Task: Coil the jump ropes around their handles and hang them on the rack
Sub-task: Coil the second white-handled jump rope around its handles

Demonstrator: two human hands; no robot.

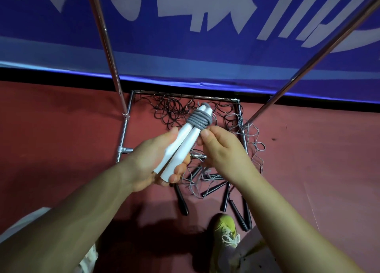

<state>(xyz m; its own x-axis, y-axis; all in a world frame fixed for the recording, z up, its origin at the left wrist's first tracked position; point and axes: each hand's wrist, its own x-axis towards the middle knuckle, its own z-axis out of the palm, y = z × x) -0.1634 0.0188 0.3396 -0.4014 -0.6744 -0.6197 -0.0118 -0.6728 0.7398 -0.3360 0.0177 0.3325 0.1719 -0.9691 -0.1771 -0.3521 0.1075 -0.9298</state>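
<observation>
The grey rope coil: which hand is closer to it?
Right. The right hand pinches the rope just below the grey rope coil; the left hand grips the white handles lower down.

Yellow-green shoe (225,231), blue banner (185,46)

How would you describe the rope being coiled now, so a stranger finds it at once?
Look above the metal rack base on the red floor, between both hands. The left hand holds two white handles wound with grey cord. The floor ropes have black handles.
</observation>
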